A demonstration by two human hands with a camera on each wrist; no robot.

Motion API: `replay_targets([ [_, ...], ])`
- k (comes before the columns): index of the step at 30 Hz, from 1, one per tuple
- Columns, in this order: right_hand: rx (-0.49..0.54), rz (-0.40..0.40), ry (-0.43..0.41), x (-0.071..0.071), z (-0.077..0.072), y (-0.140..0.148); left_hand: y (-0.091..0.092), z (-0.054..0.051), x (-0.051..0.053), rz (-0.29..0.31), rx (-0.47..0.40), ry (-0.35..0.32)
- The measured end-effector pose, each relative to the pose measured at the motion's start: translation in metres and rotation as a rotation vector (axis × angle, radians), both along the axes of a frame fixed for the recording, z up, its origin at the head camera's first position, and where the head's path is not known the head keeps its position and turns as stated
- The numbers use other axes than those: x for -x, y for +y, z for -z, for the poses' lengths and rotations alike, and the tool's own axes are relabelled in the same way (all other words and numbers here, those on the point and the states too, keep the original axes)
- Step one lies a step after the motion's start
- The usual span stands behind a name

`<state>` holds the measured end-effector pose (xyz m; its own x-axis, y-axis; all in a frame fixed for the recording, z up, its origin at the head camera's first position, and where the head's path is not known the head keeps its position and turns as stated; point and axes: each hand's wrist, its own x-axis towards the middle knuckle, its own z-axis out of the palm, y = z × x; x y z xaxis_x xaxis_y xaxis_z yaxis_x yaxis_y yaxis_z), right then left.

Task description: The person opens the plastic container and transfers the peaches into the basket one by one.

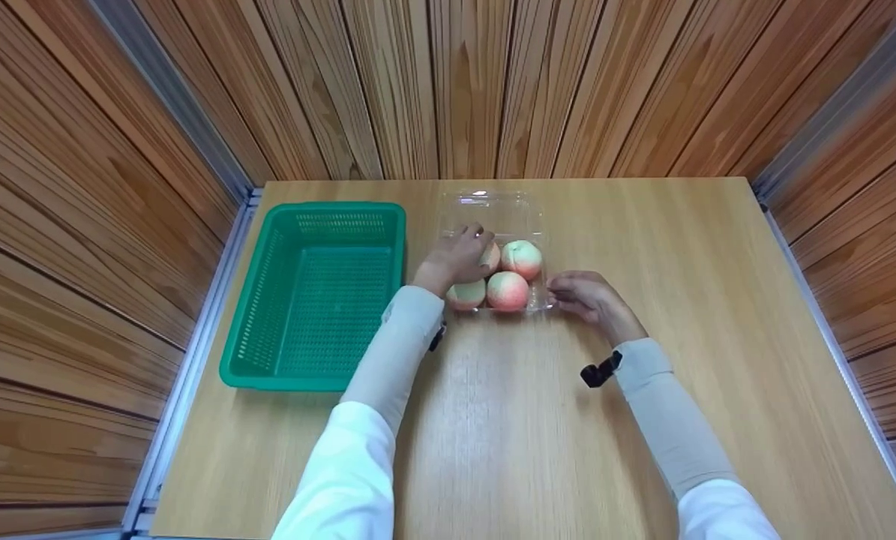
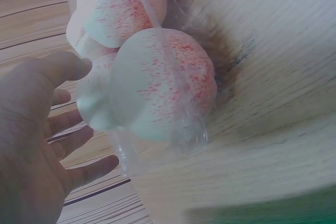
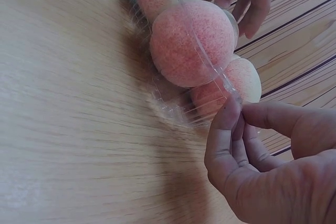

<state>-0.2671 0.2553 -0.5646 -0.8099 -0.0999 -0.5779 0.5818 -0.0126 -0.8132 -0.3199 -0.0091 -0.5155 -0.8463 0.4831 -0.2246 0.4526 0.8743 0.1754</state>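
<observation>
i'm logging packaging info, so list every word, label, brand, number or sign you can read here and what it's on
None can be read in any view.
No lettering shows on the visible sides of the peaches, the clear container or the green basket.
The black device at the right wrist is too small to tell.

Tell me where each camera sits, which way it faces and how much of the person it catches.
Head: worn on the head, facing forward and down over the table, green basket, clear container and peaches; both sleeves, left grip and right grip show.
Left wrist: on the left wrist, facing the peaches; left grip shows, fingers spread.
Right wrist: on the right wrist, facing the clear container's edge, which the right grip pinches; part of the left grip shows beyond.
Shared: both wrist views show peaches, clear container, table and left grip.
</observation>
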Motion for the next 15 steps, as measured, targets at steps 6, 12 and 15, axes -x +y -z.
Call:
replay_targets([
  [6, 0.012, -0.004, -0.009, 0.0006, -0.0006, 0.0004, 0.0017, 0.0036, -0.0007, 0.001, -0.003, -0.005],
  [12, 0.008, 0.003, -0.019, 0.0007, -0.001, 0.0009, 0.0049, 0.0066, -0.0025, 0.002, -0.004, 0.001],
  [15, 0.008, -0.003, -0.013, 0.0014, -0.0003, 0.0005, 0.0055, 0.008, -0.0034, 0.009, 0.006, 0.013],
])
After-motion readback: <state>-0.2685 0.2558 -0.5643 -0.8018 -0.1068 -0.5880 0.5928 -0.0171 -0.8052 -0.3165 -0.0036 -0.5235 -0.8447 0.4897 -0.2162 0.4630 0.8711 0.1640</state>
